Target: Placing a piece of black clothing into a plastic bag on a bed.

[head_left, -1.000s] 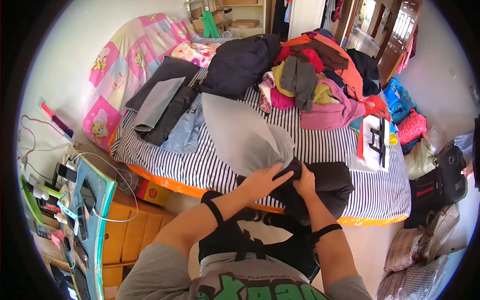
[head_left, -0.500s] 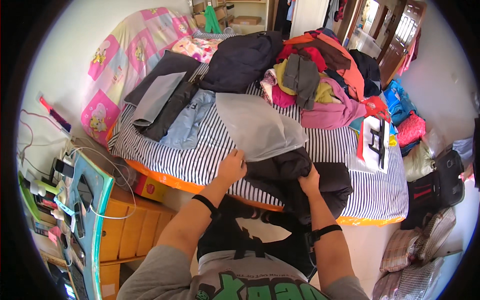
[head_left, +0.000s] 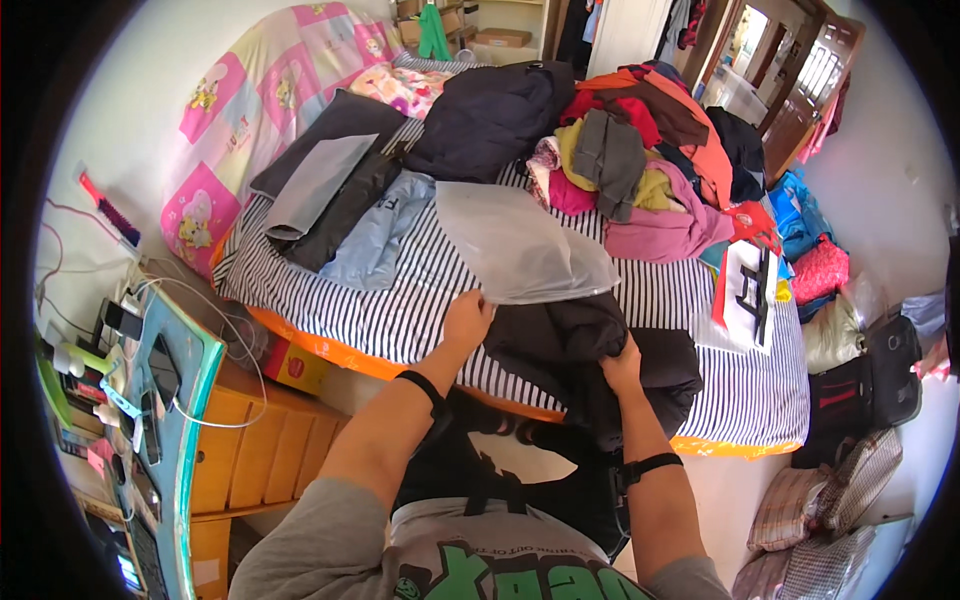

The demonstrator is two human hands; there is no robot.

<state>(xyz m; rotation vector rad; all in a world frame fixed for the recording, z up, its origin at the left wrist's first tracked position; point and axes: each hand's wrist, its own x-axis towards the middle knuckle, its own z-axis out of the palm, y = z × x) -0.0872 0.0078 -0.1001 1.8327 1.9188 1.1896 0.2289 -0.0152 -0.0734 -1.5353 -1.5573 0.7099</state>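
A frosted, see-through plastic bag (head_left: 525,240) lies on the striped bed, its near edge over a dark folded garment (head_left: 555,335). At that edge's left corner, my left hand (head_left: 468,320) is closed with its fingertips on the bag. My right hand (head_left: 622,365) grips the garment's upper right part, just below the bag. The rest of the garment spreads to the bed's front edge, with a thick dark fold (head_left: 670,372) right of my hand. Whether any of it lies inside the bag I cannot tell.
Left on the bed (head_left: 420,320) are a light blue garment (head_left: 375,235) and another frosted bag (head_left: 320,185). A dark jacket (head_left: 490,120) and a heap of coloured clothes (head_left: 670,230) lie behind. A cluttered desk (head_left: 200,350) stands left; checked bags (head_left: 790,510) stand right.
My left hand has risen slightly, and the bag's near edge has shifted up a little with it. My right hand keeps its hold on the dark garment.
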